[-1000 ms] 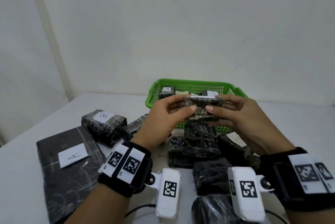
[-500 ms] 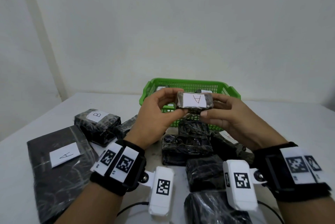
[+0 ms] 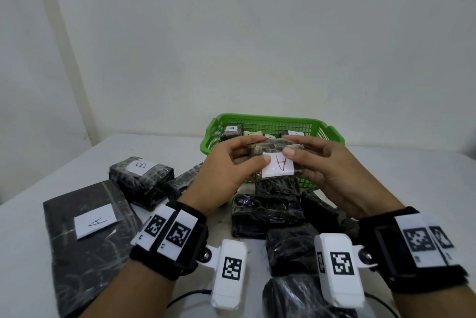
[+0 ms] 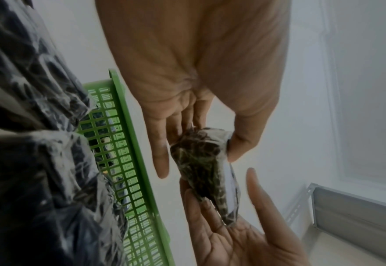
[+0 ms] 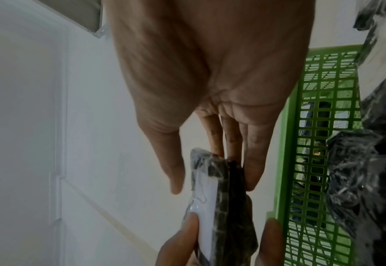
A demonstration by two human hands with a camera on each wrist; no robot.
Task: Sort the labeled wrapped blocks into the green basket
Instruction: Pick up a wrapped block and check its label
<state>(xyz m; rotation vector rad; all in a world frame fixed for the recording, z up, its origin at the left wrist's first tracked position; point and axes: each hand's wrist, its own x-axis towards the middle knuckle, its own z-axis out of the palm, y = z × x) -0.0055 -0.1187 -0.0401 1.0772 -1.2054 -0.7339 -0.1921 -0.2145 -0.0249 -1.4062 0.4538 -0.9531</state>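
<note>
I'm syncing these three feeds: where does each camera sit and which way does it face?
Head: on the head, looking down at both hands holding the wrapped block before the green basket.
Left wrist: along the left hand to its fingers.
Right wrist: along the right hand.
All three show block and basket.

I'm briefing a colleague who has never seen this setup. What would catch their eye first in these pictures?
First, the wrapped block held up between the left hand and the right hand, its white "A" label facing the camera. Just behind it, the green basket stands out against the pale table, with labeled blocks already inside. Dark wrapped blocks crowd the table in front.
</note>
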